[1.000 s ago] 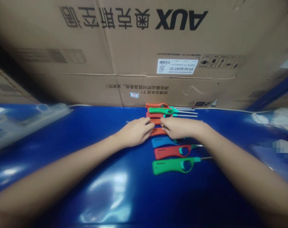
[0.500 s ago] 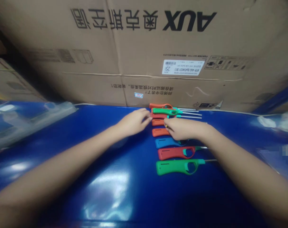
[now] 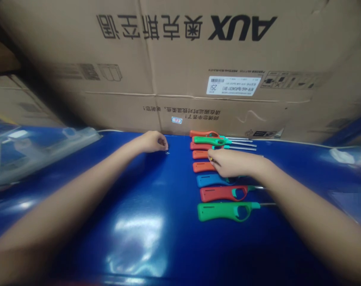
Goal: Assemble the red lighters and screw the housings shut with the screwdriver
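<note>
Several gas lighters lie in a column on the blue table, handles to the left and metal tubes to the right. Nearest to me are a green lighter (image 3: 217, 211), a red lighter (image 3: 216, 194) and a blue lighter (image 3: 210, 180). My right hand (image 3: 235, 162) rests over the orange lighters (image 3: 202, 167), its fingers closed round a small tool with a yellow and black end (image 3: 212, 159), mostly hidden in the grip. To the left, my left hand (image 3: 153, 142) has thumb and fingers pinched together. Tiny shiny metal pieces (image 3: 168, 153) show just under its fingertips.
A large cardboard box (image 3: 180, 55) with upside-down print stands along the table's back edge. At the left lies a clear plastic bag or wrap (image 3: 79, 139). Some whitish plastic (image 3: 342, 155) sits at the right edge.
My left hand has moved left, away from the lighter handles, and its fingertips are now at the tiny metal pieces. My right hand stays over the orange lighters.
</note>
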A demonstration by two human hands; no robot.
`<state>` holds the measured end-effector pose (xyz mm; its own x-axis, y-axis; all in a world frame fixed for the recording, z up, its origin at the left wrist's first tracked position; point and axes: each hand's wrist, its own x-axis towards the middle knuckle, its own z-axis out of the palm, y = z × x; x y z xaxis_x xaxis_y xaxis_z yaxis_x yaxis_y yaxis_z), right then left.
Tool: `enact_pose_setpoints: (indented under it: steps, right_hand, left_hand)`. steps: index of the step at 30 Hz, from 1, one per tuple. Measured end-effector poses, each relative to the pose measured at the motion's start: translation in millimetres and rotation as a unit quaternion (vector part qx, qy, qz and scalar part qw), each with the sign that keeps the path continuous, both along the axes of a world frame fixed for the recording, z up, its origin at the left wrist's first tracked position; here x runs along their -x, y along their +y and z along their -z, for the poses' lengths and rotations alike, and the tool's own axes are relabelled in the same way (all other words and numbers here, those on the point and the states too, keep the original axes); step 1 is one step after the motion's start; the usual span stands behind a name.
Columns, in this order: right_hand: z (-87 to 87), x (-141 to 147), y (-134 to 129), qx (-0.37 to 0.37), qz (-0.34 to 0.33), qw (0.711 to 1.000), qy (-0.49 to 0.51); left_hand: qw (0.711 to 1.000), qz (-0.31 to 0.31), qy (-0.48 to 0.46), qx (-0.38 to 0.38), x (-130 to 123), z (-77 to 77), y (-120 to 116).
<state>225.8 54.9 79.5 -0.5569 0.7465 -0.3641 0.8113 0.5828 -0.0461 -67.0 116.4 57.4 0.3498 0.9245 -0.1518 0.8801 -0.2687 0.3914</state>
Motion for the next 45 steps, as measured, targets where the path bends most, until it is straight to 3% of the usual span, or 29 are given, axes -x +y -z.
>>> enact_pose_setpoints:
  steps: [11, 17, 19, 23, 27, 31, 35, 39, 42, 45]
  right_hand:
    - [1.8, 0.3, 0.5, 0.004, 0.000, 1.000, 0.006]
    - [1.0, -0.1, -0.5, -0.004, -0.006, 1.000, 0.011]
    - [2.3, -1.0, 0.4, -0.006, -0.010, 1.000, 0.013]
    - [4.0, -2.9, 1.9, -0.014, -0.022, 1.000, 0.018]
    - [-4.1, -5.7, 3.1, 0.004, -0.033, 0.999, 0.017]
    - [-22.4, -9.5, 7.7, -0.030, -0.021, 0.996, 0.081]
    - [-45.1, -10.9, 14.5, -0.178, -0.011, 0.957, 0.230]
    - [-62.8, -3.0, 17.5, -0.264, -0.058, 0.900, 0.342]
    - [-63.8, 9.2, 16.0, -0.298, -0.060, 0.863, 0.403]
    - [-50.5, 22.1, 12.8, -0.313, 0.005, 0.824, 0.472]
  left_hand:
    - [1.000, -0.002, -0.005, -0.008, 6.3, 1.5, 3.8]
    - [0.995, 0.012, -0.055, -0.083, -11.7, 1.6, -7.2]
    - [0.990, 0.038, -0.086, -0.108, -26.1, 6.9, -16.8]
    - [0.958, 0.164, -0.162, -0.172, -54.7, 27.0, -35.7]
    - [0.953, 0.145, -0.178, -0.197, -69.4, 43.1, -42.8]
    - [0.956, 0.128, -0.176, -0.195, -72.5, 44.6, -41.4]
    - [0.960, 0.122, -0.167, -0.188, -75.9, 42.2, -40.3]
    - [0.963, 0.101, -0.167, -0.183, -81.9, 45.0, -39.1]
    - [0.963, 0.083, -0.183, -0.178, -83.3, 49.8, -39.9]
    - [0.962, 0.071, -0.206, -0.166, -81.4, 53.9, -42.6]
